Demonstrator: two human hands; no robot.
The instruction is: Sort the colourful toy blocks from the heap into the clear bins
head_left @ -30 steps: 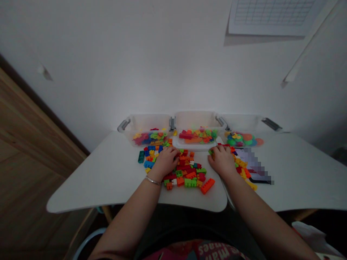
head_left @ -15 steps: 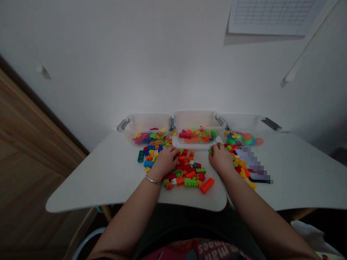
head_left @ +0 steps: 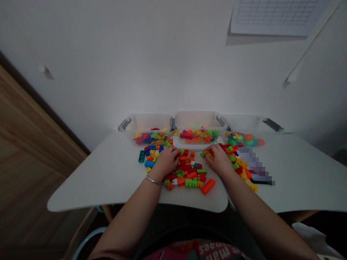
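Observation:
A heap of coloured plastic building bricks (head_left: 188, 172) lies on the white table (head_left: 108, 177) between my hands. My left hand (head_left: 164, 161), with a bracelet at the wrist, rests curled on the left part of the heap; what its fingers hold is hidden. My right hand (head_left: 219, 159) is closed at the heap's right side, with small green and orange bricks (head_left: 206, 154) at its fingertips. An orange long brick (head_left: 208, 186) lies nearest the table's front edge.
Three clear plastic bins stand along the wall: left bin (head_left: 148, 126), middle bin (head_left: 197, 124), right bin (head_left: 244, 124), each holding coloured pieces. A blurred-out flat item (head_left: 256, 168) lies right of my right hand. A wooden panel (head_left: 29, 144) stands at left.
My right hand has slid a little left toward the middle of the heap, carrying small bricks at its fingertips. My left hand has stayed in place.

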